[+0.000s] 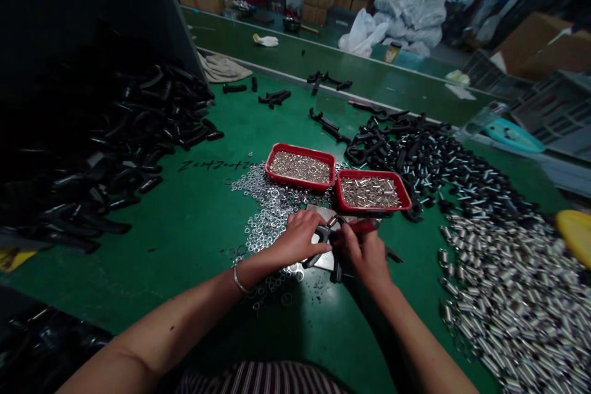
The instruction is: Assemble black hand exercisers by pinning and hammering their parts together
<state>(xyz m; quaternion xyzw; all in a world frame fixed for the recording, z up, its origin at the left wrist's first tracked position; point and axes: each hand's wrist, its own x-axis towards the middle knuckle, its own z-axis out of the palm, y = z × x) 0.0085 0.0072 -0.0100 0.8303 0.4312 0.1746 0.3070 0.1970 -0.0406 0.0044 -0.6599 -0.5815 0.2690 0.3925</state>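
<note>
Over a small metal plate [325, 261] on the green table, my left hand [302, 237] grips a black part [323, 234] with a shiny metal piece at its top. Close on its right, my right hand [367, 252] is closed round a tool with a dark red handle [364, 227]. The tool's tip is hidden near the black part. Just beyond the hands stand a red tray [301, 183] of tiny metal pieces and a second red tray [373, 208] of small pins. Loose metal rings [265, 221] lie left of the plate.
Black curved parts [161, 111] are heaped at the left. Black parts with pins [425, 154] and a pile of metal cylinders [517, 295] cover the right side. A yellow object [575, 237] is at the right edge. A cloth [224, 68] lies at the back left.
</note>
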